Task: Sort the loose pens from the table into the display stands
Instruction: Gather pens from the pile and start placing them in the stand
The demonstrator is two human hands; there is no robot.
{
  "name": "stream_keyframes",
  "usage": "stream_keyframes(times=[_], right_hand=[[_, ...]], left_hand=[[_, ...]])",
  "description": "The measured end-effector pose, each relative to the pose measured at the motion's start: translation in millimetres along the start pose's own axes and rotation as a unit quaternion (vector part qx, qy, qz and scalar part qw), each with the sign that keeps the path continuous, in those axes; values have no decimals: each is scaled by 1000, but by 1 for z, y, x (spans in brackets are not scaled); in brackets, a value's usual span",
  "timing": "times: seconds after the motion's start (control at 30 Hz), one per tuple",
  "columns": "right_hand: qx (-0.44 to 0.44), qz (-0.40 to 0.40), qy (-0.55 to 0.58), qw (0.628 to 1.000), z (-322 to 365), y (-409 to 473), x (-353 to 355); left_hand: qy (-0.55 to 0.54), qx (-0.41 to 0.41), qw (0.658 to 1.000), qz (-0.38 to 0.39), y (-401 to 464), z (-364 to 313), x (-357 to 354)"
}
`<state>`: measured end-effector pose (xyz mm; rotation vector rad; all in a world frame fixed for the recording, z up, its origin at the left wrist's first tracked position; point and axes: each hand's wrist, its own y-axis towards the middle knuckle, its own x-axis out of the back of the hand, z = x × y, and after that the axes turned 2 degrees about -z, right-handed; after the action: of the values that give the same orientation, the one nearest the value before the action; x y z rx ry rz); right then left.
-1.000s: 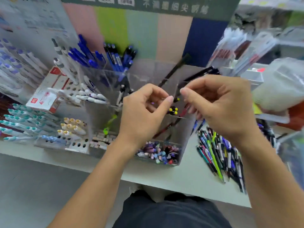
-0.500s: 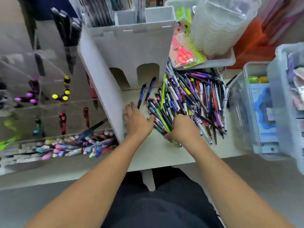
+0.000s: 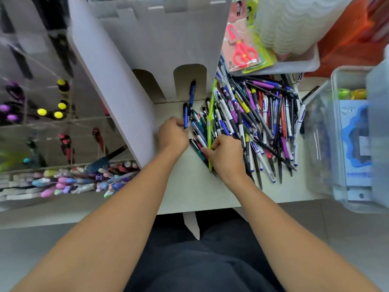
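A heap of loose pens (image 3: 259, 123) in several colours lies on the pale table (image 3: 189, 190), right of a white cardboard stand (image 3: 160, 49). My left hand (image 3: 172, 137) pinches a blue pen (image 3: 185, 115) at the heap's left edge. My right hand (image 3: 226, 155) has its fingers curled round a long lime-green pen (image 3: 210, 123) lying across the heap. Another blue pen (image 3: 192, 92) pokes out of the stand's right arch. The clear acrylic display stand (image 3: 52, 123) with yellow-, purple- and red-capped pens stands at the left.
A row of pastel pens (image 3: 84, 180) fills the acrylic stand's front tray. A pack of pink scissors (image 3: 244, 51) and a white tray (image 3: 294, 64) lie behind the heap. A clear plastic box (image 3: 347, 144) stands at the right edge of the table.
A second ago both hands worked at the acrylic stand. The view then swung right to the heap; now my left hand pinches a blue pen and my right grips the green one.
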<state>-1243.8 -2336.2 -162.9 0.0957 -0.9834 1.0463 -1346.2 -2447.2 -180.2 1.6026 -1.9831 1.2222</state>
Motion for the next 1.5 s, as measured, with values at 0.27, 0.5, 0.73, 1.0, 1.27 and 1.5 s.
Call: stream_keyframes(times=[0.27,0.5,0.73,1.0,1.27,1.5], right_hand=[[28,-86,-145,985,6,8,83],[-33,-40,-177,983,-11,34,52],[25,-104,-199,974,-16,27,28],[48,-142,-172,974,-38,14,36],[61,-84,-82,991,-43,-32,37],[59,-91,-32,994,-22,-15,25]], left_hand=[[40,100,986,124,-65,-3,3],[-64,172,978,100,-59,-31,-23],[-49,167,981,83,-59,-30,-22],[-42,216,973,69,-51,-53,-31],[14,175,983,49,-45,-39,-28],[35,118,992,11,-57,-38,-37]])
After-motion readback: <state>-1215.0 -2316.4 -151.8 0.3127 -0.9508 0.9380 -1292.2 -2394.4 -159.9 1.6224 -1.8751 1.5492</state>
